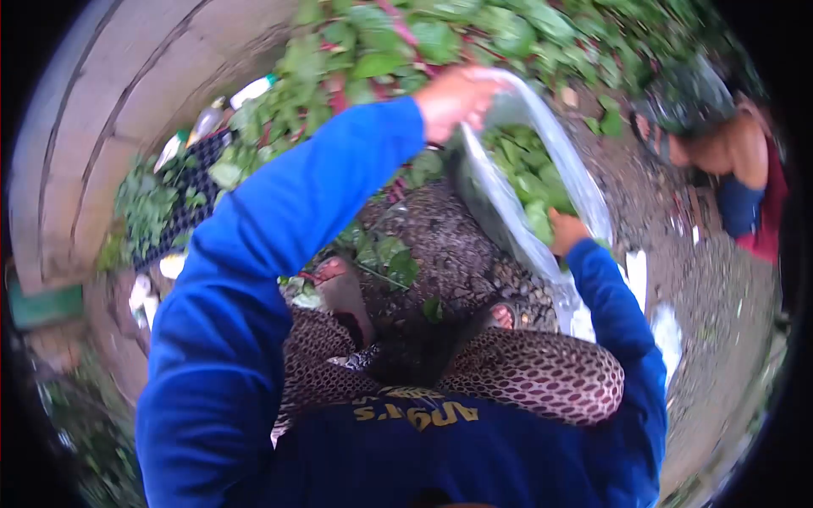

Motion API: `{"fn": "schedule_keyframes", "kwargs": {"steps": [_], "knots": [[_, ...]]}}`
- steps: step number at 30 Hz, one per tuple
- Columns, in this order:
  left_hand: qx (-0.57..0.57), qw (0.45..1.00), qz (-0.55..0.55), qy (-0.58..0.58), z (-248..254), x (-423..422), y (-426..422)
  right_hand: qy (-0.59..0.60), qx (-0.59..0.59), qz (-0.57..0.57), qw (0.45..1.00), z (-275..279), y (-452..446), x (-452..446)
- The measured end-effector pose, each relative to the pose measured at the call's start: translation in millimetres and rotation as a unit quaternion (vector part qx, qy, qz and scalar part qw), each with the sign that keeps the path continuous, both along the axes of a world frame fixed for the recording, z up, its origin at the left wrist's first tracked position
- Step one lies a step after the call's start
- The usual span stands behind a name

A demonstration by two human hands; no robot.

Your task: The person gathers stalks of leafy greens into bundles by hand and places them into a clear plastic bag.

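A clear plastic bag (593, 188) stands with its mouth wide, holding a bunch of green leaves (527, 173). My left hand (460, 100) is closed on the far rim of the bag. At the near side of the mouth, my right hand (567, 232) has its fingers closed on a leaf at the edge of the bunch. Part of that hand is hidden by the bag's rim and the leaves.
Leafy plants with red stems (373, 59) spread along the top. Bottles (252, 91) and a black crate (190, 188) lie by the curved wall (110, 110) at left. Another person's arm (720, 152) is beside a dark plastic bag (690, 95) at right. Stony ground (432, 237) lies before my feet.
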State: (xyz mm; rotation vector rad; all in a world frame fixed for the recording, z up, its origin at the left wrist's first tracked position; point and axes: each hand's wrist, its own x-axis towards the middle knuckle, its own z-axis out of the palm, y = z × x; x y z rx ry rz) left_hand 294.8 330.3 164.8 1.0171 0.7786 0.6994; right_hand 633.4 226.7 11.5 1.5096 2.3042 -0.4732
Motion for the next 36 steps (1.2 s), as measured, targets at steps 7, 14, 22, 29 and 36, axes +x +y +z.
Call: {"fn": "schedule_keyframes", "kwargs": {"steps": [7,14,22,29,36], "knots": [[0.205,0.921,0.048,0.328,110,-190,-82,-0.151,-0.025,0.036,0.988,27,34,-16],[-0.109,0.849,0.404,0.323,-43,-356,-306,-0.014,-0.071,0.160,0.984,204,40,-147],[-0.179,0.759,0.568,0.264,-212,-296,-394,0.429,-0.050,0.263,0.863,104,-18,-456],[-0.084,0.676,0.605,0.411,-194,-288,-362,0.351,-0.010,0.178,0.919,-43,-69,-626],[0.073,0.620,0.447,0.640,-158,-343,-278,0.411,-0.057,0.185,0.891,-42,-51,-614]]}}
